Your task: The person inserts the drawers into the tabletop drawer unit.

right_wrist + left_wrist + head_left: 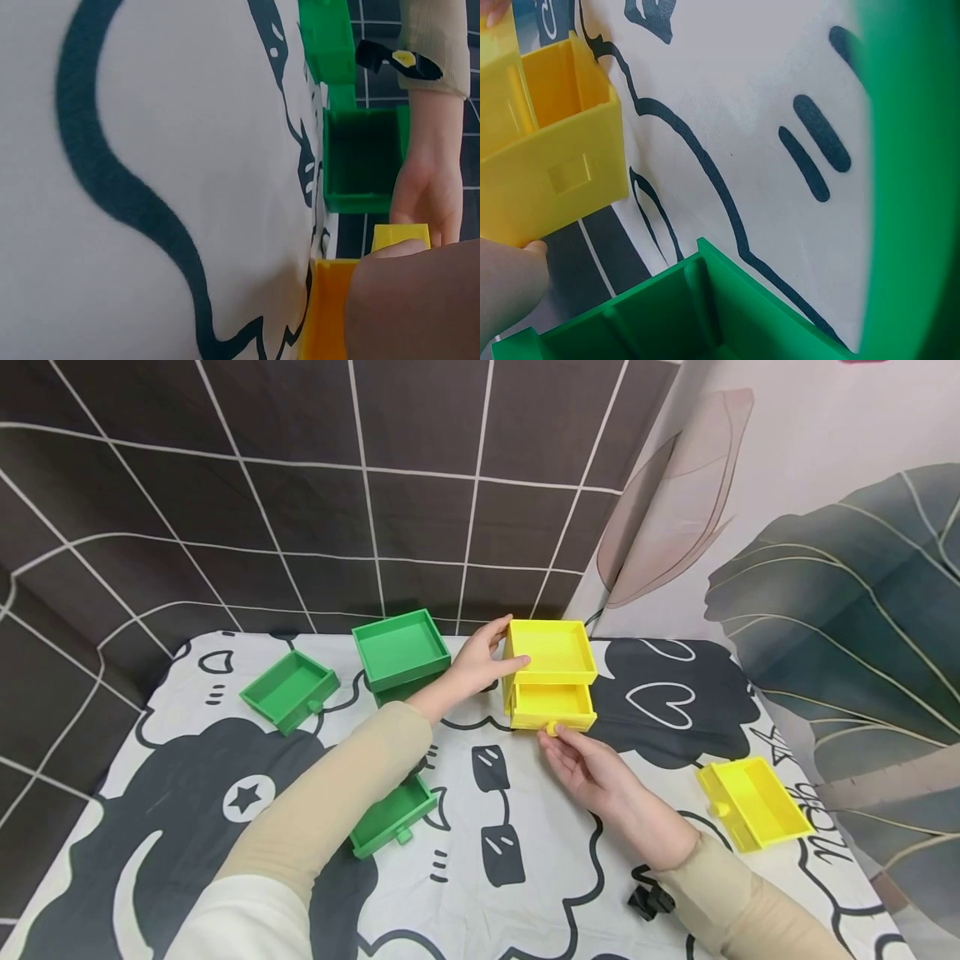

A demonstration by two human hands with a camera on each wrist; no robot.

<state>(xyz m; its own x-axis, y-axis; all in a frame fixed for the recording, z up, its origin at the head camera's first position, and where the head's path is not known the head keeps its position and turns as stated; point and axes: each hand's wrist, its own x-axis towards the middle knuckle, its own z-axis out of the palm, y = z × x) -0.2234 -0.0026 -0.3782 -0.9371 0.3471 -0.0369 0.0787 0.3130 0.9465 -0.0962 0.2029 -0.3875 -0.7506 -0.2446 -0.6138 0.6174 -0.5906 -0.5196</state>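
Yellow drawer [553,700], projecting from the front of the yellow cabinet [558,678], its knob [551,728] pinched in the right hand [592,770] while the left hand [480,662] grips the cabinet's left side, could jam if a skewed push or pull twists it.

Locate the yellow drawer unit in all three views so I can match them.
Head: yellow drawer unit, just right of centre.
Left wrist: unit, upper left, cut by the edge.
Right wrist: unit, lower right, partly behind the right hand.
Shared landmark: left hand, holding the unit.
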